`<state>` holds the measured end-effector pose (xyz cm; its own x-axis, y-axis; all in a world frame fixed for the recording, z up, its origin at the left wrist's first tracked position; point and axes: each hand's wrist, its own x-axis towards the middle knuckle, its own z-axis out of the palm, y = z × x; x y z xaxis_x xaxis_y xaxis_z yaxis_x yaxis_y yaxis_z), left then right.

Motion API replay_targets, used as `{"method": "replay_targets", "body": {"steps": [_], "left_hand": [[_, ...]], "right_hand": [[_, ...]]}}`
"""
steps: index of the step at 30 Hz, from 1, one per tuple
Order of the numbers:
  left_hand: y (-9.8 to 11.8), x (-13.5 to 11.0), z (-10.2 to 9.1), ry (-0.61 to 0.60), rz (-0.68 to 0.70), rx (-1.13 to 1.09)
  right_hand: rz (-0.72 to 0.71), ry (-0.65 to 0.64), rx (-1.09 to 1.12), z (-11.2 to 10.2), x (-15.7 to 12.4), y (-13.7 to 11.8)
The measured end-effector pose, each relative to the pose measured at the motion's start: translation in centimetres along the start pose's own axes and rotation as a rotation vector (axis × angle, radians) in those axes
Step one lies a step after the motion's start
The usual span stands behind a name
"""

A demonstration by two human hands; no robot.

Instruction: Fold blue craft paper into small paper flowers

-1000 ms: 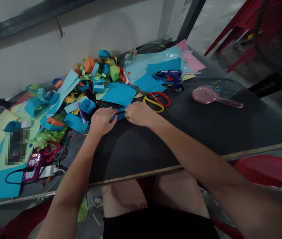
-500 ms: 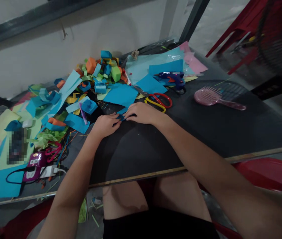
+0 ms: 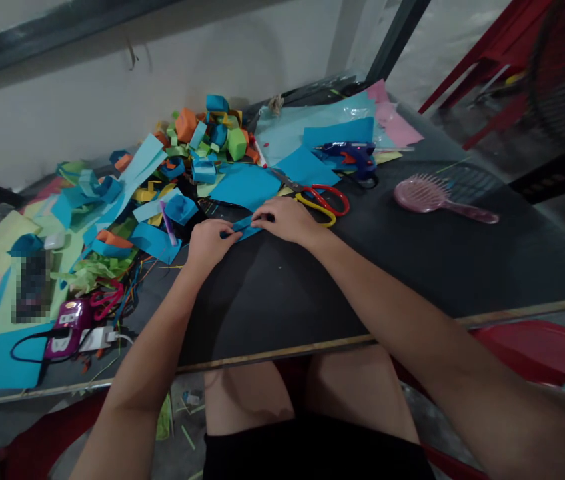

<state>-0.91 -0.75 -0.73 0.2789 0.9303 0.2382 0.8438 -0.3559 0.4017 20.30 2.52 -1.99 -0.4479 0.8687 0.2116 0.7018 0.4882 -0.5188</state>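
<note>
I am looking down, from a distance, at two bare hands over a black table (image 3: 272,300), with a narrow blue paper strip (image 3: 248,233) between them. The strip lies toward the table's far side, left of the scissors (image 3: 311,191). Its long axis runs left to right, with the right end set a little farther away, so it slants gently. The left hand (image 3: 209,241) has the left end, thumb on the near side and fingers bent over, pinching the paper. The right hand (image 3: 286,219) pinches toward the other end, fingertips drawn together and pointing left. Neither hand is nearer to the strip, as both touch it; the right one simply sits slightly farther from the near edge. The relation I judge to matter most is this line from grip to grip: the paper spans the short gap between the two thumbs, so any move I make has to follow its slant. A darker band seems to run lengthwise, perhaps a fold, though it is too small for me to be sure. I cannot tell whether the strip rests on the table or hangs just above it. A blue sheet (image 3: 245,187) lies just beyond.
</note>
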Motion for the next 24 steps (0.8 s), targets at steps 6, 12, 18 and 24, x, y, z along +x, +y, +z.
{"method": "replay_targets", "body": {"steps": [6,12,18,24], "left_hand": [[0.18,0.0,-0.19,-0.061,-0.025,-0.011],[-0.01,0.06,-0.24,-0.081,0.012,-0.023],[0.06,0.0,-0.32,-0.08,0.066,0.025],[-0.77,0.06,-0.4,-0.07,0.162,0.03]], "right_hand": [[-0.175,0.03,0.04,0.18,-0.16,0.64],[-0.2,-0.013,0.065,0.34,-0.06,0.78],[-0.181,-0.025,0.028,-0.04,-0.27,0.24],[-0.121,-0.002,0.093,0.08,-0.23,0.26]]}}
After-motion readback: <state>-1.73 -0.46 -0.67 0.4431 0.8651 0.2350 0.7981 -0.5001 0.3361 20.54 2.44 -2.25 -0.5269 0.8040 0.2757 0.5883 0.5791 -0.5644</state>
